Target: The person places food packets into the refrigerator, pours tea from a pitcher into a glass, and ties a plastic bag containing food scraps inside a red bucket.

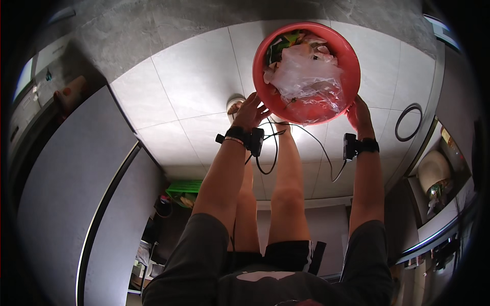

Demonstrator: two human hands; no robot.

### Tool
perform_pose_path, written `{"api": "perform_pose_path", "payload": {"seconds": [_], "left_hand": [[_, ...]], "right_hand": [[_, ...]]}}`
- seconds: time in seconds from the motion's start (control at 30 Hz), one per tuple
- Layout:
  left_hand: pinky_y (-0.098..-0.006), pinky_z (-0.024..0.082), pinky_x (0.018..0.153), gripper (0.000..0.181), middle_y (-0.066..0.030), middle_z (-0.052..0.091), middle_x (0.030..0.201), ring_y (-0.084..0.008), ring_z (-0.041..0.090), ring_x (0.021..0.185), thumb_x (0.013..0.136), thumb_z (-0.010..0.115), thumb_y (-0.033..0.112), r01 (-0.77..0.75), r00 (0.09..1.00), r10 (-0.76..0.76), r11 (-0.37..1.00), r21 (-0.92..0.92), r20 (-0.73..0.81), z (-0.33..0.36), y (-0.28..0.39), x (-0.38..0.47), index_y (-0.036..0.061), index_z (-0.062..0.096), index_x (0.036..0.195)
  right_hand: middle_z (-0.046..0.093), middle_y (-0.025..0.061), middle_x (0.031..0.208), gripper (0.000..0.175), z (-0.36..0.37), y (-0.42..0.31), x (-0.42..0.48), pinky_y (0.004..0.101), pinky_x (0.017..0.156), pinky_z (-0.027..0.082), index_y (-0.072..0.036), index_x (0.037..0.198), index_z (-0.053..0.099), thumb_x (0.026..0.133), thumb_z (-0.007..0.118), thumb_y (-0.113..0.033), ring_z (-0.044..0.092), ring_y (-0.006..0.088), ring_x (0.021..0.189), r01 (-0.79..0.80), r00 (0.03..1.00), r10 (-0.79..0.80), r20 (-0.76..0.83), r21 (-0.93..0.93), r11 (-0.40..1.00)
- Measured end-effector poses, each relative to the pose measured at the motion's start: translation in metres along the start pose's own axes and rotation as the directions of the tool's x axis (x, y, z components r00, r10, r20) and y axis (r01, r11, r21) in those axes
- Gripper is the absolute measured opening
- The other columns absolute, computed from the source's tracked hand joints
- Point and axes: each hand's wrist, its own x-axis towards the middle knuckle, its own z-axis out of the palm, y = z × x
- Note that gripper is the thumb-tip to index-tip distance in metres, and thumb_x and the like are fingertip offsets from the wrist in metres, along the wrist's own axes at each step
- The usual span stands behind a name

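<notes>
Between my two hands is a round red plastic bin (352, 76), seen from above. Crumpled clear plastic film (306, 74) covers much of its contents, with green and pale wrappers (293, 38) along the far side. My left hand (249, 111) touches the bin's near left side, its fingers partly spread. On the near right side, my right hand (360, 116) has its fingers against the wall, partly hidden by the bin. Both wrists carry black strapped devices, joined to a thin black cable (321, 145).
Pale floor tiles (195, 80) lie under my feet. A grey cabinet or appliance (76, 164) stands at left, near a green plastic basket (185, 186). On the right are a dark ring (408, 122) on the floor and an open compartment holding a beige rounded object (433, 168).
</notes>
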Motion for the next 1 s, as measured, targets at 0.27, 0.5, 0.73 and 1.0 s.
{"api": "perform_pose_path", "payload": {"seconds": [0.27, 0.5, 0.73, 1.0], "left_hand": [[-0.0287, 0.044, 0.079, 0.029, -0.0003, 0.057, 0.107, -0.0126, 0.055, 0.092, 0.091, 0.052, 0.027, -0.088, 0.996, 0.089, 0.995, -0.052, 0.023, -0.008, -0.018, 0.009, 0.0101, 0.05, 0.115], [-0.0266, 0.043, 0.078, 0.023, 0.0005, 0.056, 0.093, -0.009, 0.053, 0.084, 0.093, 0.047, 0.023, -0.289, 0.932, 0.357, 0.834, 0.471, -0.061, -0.001, -0.017, 0.003, 0.0076, 0.05, 0.11], [-0.0236, 0.039, 0.074, 0.028, 0.0044, 0.054, 0.103, -0.008, 0.05, 0.086, 0.095, 0.043, 0.035, -0.051, 0.997, 0.058, 0.989, -0.138, 0.054, -0.001, -0.012, -0.006, 0.0144, 0.048, 0.114], [-0.028, 0.044, 0.08, 0.025, 0.0004, 0.057, 0.1, -0.0102, 0.054, 0.09, 0.091, 0.052, 0.028, -0.201, 0.978, 0.208, 0.967, -0.155, 0.032, 0.0, -0.023, -0.002, 0.0075, 0.051, 0.106]], "right_hand": [[0.059, 0.0002, 0.11, 0.035, -0.005, 0.064, -0.036, 0.0321, 0.076, 0.044, -0.012, 0.12, 0.049, 0.091, 0.047, -0.033, 0.055, 0.013, 0.096, -0.093, 0.984, 0.049, 0.173, 0.255, 0.962], [0.058, 0.0001, 0.105, 0.026, 0.025, 0.103, -0.051, 0.0277, 0.068, 0.043, -0.01, 0.116, 0.05, 0.094, 0.044, -0.022, 0.053, 0.0116, 0.091, -0.047, 0.95, -0.136, 0.279, 0.563, 0.825], [0.057, 0.0052, 0.097, 0.023, 0.037, 0.12, -0.049, 0.0253, 0.061, 0.045, -0.006, 0.11, 0.052, 0.095, 0.04, -0.018, 0.054, 0.0146, 0.08, -0.115, 0.945, -0.169, 0.281, 0.766, 0.633], [0.056, 0.0059, 0.099, 0.022, 0.07, 0.143, -0.052, 0.0274, 0.071, 0.047, -0.005, 0.105, 0.054, 0.093, 0.041, -0.017, 0.052, 0.0165, 0.09, -0.202, 0.924, -0.133, 0.358, 0.753, 0.626]]}}
